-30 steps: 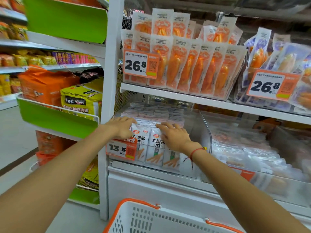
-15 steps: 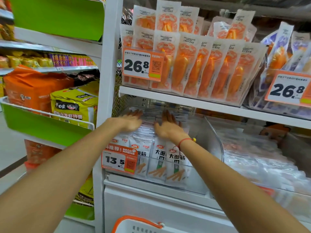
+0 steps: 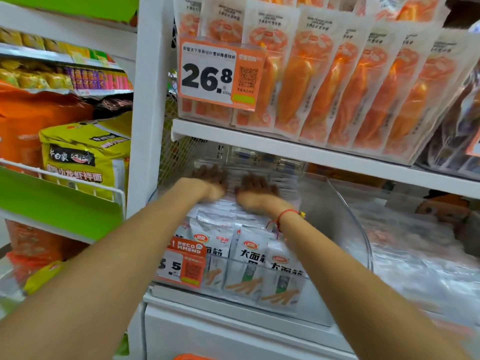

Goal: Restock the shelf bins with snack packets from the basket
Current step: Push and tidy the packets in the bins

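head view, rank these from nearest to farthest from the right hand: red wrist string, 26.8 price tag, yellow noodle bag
1. red wrist string: on that arm's own wrist, just below the right hand.
2. 26.8 price tag: on the shelf above, slightly left of the hand.
3. yellow noodle bag: far left, in the green rack past the white post.

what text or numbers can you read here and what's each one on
"26.8": orange price tag on the upper shelf bin.
"RECOMMEND": lower price tag, where only a "5" shows.
"大面筋": white snack packets in the clear bin.
"白家": yellow noodle bag.
Smaller print everywhere is too blurred.
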`<state>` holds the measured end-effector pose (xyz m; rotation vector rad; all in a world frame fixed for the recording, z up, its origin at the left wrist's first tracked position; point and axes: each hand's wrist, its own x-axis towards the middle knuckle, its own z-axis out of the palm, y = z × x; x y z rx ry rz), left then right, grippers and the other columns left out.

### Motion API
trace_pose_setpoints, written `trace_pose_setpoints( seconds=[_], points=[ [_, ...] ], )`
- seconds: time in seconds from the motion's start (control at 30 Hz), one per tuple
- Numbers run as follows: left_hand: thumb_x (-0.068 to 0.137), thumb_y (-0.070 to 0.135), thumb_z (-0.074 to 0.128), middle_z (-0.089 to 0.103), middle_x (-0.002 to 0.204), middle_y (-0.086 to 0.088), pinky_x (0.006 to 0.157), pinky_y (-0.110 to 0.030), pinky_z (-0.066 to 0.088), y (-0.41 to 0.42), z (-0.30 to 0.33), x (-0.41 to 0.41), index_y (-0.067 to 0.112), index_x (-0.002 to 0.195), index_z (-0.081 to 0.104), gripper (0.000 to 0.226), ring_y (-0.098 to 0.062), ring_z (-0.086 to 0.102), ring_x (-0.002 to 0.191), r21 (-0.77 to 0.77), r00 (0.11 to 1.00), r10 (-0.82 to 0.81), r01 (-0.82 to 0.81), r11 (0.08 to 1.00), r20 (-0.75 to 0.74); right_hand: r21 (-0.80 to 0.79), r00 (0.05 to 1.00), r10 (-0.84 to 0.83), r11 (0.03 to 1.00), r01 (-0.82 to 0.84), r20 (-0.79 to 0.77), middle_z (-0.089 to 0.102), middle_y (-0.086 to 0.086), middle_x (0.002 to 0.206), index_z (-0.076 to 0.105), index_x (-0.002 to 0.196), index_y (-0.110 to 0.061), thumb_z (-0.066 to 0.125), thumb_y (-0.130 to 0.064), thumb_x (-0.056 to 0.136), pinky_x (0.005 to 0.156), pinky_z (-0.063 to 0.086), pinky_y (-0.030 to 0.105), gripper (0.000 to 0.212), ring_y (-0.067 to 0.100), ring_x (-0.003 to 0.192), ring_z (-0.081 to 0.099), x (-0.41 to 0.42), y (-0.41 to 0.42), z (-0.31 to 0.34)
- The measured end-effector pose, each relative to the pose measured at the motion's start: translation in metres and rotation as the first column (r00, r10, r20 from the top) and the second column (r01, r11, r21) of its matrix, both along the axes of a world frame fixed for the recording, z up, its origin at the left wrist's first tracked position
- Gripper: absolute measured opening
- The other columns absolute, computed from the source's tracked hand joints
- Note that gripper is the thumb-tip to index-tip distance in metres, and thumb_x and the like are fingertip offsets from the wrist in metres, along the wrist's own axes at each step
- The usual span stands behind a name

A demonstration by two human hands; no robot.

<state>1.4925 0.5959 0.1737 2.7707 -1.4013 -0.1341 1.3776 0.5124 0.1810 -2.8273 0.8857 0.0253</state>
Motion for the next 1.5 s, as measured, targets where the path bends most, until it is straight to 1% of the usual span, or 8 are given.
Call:
trace_pose_setpoints(
  seconds=[0.2, 0.37, 0.5, 0.77, 0.93, 1.03, 1.27, 1.5],
  points=[
    [0.104, 0.034, 0.013, -0.004, 0.159, -0.007, 0.119, -0.038, -0.001, 0.006, 0.018, -0.009, 0.014, 0.152, 0.003, 0.053, -0.024, -0.002, 0.147, -0.005, 0.991, 0.029, -0.030, 1.000, -0.133, 0.153, 0.996, 0.094, 0.984, -0.092, -0.006, 0.018, 0.004, 0.157, 0.022, 0.150, -0.015, 0.022, -0.046, 0.100, 0.116, 0.010, 0.044, 0.058, 0.022, 0.144, 0.015, -0.009, -0.003, 0.012],
    [0.101, 0.044, 0.021, 0.043, 0.145, -0.003, 0.109, -0.033, 0.030, 0.075, 0.037, -0.058, 0.021, 0.141, 0.043, 0.051, -0.019, 0.040, 0.132, -0.268, 0.954, -0.259, 0.212, 0.940, -0.152, 0.265, 0.944, 0.323, 0.907, -0.328, 0.065, 0.029, -0.003, 0.154, 0.031, 0.148, -0.023, 0.026, -0.055, 0.098, 0.118, 0.017, 0.034, 0.059, 0.017, 0.142, 0.027, -0.078, 0.020, 0.038],
    [0.089, 0.054, 0.043, 0.043, 0.130, 0.026, 0.101, -0.024, 0.033, 0.145, 0.044, -0.087, 0.037, 0.132, 0.049, 0.047, 0.004, 0.041, 0.119, -0.357, 0.917, -0.357, 0.279, 0.891, -0.176, 0.127, 0.933, 0.338, 0.927, -0.352, 0.123, 0.048, -0.011, 0.135, 0.053, 0.127, -0.033, 0.057, -0.063, 0.078, 0.100, 0.039, 0.025, 0.058, 0.009, 0.121, 0.047, -0.152, 0.034, 0.059],
    [0.093, 0.033, 0.056, 0.062, 0.123, 0.007, 0.089, -0.034, 0.043, 0.150, 0.027, -0.095, 0.033, 0.118, 0.061, 0.026, -0.017, 0.053, 0.117, -0.365, 0.978, -0.172, 0.204, 0.908, 0.119, -0.170, 0.942, 0.224, 0.968, -0.185, 0.248, 0.067, 0.003, 0.104, 0.070, 0.107, -0.023, 0.067, -0.040, 0.084, 0.078, 0.050, 0.040, 0.028, 0.028, 0.100, 0.059, -0.180, 0.043, 0.012],
    [0.096, 0.042, 0.048, 0.040, 0.147, 0.002, 0.106, -0.041, 0.034, 0.113, 0.030, -0.123, 0.027, 0.143, 0.036, 0.051, -0.023, 0.039, 0.133, -0.221, 0.954, -0.298, 0.299, 0.929, 0.038, 0.128, 0.965, -0.150, 0.984, 0.124, 0.216, 0.020, 0.021, 0.150, 0.006, 0.151, -0.010, 0.059, -0.030, 0.091, 0.107, 0.032, 0.044, 0.083, 0.038, 0.135, 0.029, -0.174, 0.045, -0.003],
    [0.098, 0.035, 0.048, 0.053, 0.132, 0.003, 0.094, -0.038, 0.042, 0.102, 0.026, -0.128, 0.026, 0.128, 0.053, 0.032, -0.021, 0.053, 0.117, -0.261, 0.952, -0.299, 0.306, 0.915, 0.069, 0.454, 0.958, -0.240, 0.879, 0.146, 0.156, 0.042, 0.022, 0.136, -0.011, 0.150, -0.007, 0.052, -0.015, 0.095, 0.088, 0.050, 0.038, 0.084, 0.031, 0.107, 0.056, -0.162, 0.046, -0.006],
    [0.094, 0.032, 0.055, 0.065, 0.110, 0.011, 0.073, -0.027, 0.039, 0.106, 0.040, -0.127, 0.028, 0.108, 0.065, 0.018, -0.013, 0.060, 0.101, -0.287, 0.967, -0.215, 0.246, 0.926, 0.135, 0.452, 0.970, -0.177, 0.888, 0.084, 0.165, 0.053, 0.011, 0.089, 0.003, 0.150, -0.017, 0.041, 0.000, 0.093, 0.059, 0.042, 0.031, 0.070, 0.022, 0.072, 0.052, -0.152, 0.053, 0.003],
    [0.100, 0.030, 0.039, 0.017, 0.156, 0.003, 0.106, -0.040, 0.033, 0.100, 0.029, -0.137, 0.026, 0.150, 0.016, 0.055, -0.023, 0.026, 0.137, -0.054, 0.925, -0.295, 0.317, 0.947, 0.240, 0.338, 0.967, -0.230, 0.924, 0.181, 0.113, -0.003, 0.026, 0.156, -0.026, 0.146, -0.019, 0.056, -0.016, 0.093, 0.104, 0.039, 0.038, 0.097, 0.040, 0.133, 0.037, -0.158, 0.059, 0.016]
  ],
)
